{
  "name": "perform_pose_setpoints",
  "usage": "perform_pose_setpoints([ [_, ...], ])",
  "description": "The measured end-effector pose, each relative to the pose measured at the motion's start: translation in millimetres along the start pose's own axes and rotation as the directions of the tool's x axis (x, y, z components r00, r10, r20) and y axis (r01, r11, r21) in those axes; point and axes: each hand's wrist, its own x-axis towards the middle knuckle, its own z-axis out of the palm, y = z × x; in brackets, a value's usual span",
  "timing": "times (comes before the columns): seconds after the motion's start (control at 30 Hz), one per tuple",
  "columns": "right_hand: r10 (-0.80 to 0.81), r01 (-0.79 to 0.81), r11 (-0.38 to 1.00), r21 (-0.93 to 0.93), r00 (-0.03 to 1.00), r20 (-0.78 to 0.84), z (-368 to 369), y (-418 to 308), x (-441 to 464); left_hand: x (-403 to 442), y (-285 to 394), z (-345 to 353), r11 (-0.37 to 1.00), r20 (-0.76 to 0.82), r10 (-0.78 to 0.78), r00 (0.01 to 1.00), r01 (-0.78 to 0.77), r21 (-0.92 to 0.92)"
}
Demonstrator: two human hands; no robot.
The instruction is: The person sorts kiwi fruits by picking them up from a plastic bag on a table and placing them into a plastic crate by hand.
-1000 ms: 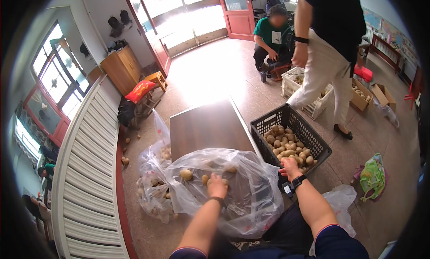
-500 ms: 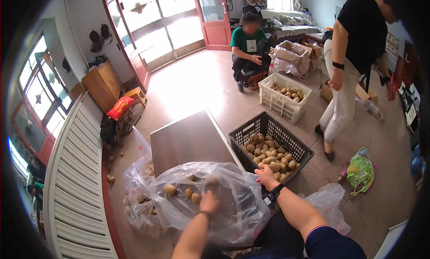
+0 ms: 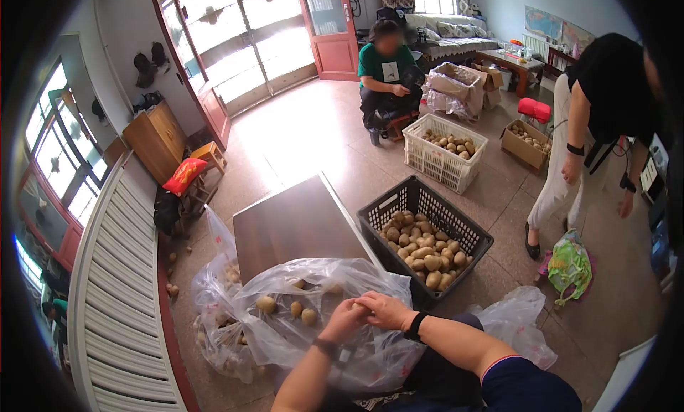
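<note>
My left hand (image 3: 347,319) and my right hand (image 3: 386,311) meet above a clear plastic bag (image 3: 278,337) spread over the near end of a brown board-topped table (image 3: 292,230). Their fingers are closed together around something small and pale, mostly hidden by the fingers. Several potatoes (image 3: 308,316) lie in the bag left of my hands. Just beyond my right hand stands a black crate (image 3: 467,266) with many potatoes (image 3: 420,251) in it.
A white crate (image 3: 436,171) and a cardboard box (image 3: 522,152) hold potatoes. One person (image 3: 388,80) sits beyond them; another (image 3: 620,91) bends at the right. A green bag (image 3: 572,266) and clear plastic (image 3: 516,323) lie on the floor. A white radiator (image 3: 117,291) stands left.
My right hand has moved left from the black crate's near edge to meet my left hand, which has lifted slightly from the bag. The standing person has moved right and bent down.
</note>
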Motion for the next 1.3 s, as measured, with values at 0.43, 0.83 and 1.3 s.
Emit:
perform_pose_setpoints([
  [0.43, 0.369, -0.284, 0.904, 0.321, 0.897, -0.244, -10, 40, 12, -1, -1, -28, 0.923, -0.483, 0.094, 0.87, 0.106, 0.371],
  [0.83, 0.946, -0.52, 0.125, 0.845, 0.319, 0.056, -60, 132, -13, -11, -11, -99, 0.295, -0.625, 0.533, 0.57, 0.568, 0.769],
  [1.3, 0.986, -0.567, -0.015, 0.823, 0.13, 0.107, -57, 147, -18, -10, -18, -106, 0.342, -0.775, 0.283, 0.566, 0.695, 0.632],
])
